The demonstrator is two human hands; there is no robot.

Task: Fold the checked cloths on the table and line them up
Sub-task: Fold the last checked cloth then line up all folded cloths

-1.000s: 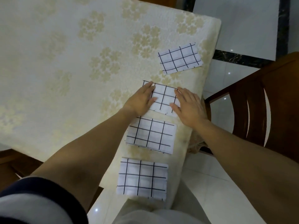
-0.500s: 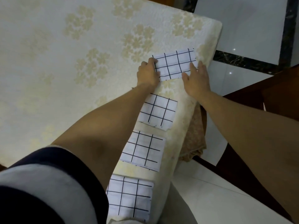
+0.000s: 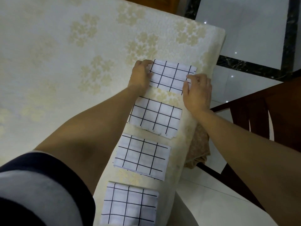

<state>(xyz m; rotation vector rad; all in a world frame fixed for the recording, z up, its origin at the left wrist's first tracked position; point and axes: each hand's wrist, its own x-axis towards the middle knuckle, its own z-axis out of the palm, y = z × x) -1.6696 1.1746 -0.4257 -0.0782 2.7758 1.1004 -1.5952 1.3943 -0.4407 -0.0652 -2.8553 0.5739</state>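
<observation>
Several folded white cloths with black checks lie in a column along the right edge of the table [image 3: 65, 66]. My left hand [image 3: 140, 75] grips the left edge of the farthest cloth [image 3: 172, 75], fingers curled at its far corner. My right hand [image 3: 197, 92] pinches that cloth's right edge. Closer to me lie the second cloth [image 3: 154, 118], the third cloth [image 3: 141, 158] and the nearest cloth [image 3: 128, 207], each flat with a narrow gap between them.
The table carries a cream covering with pale flower patterns, and its right edge runs just beside the cloths. A dark wooden chair [image 3: 268, 121] stands to the right over white floor tiles. A brownish fabric [image 3: 198, 149] hangs below the table edge.
Both hands left the second cloth and reached to the farthest one. They have drawn it closer to the second cloth and turned it straighter, into the column.
</observation>
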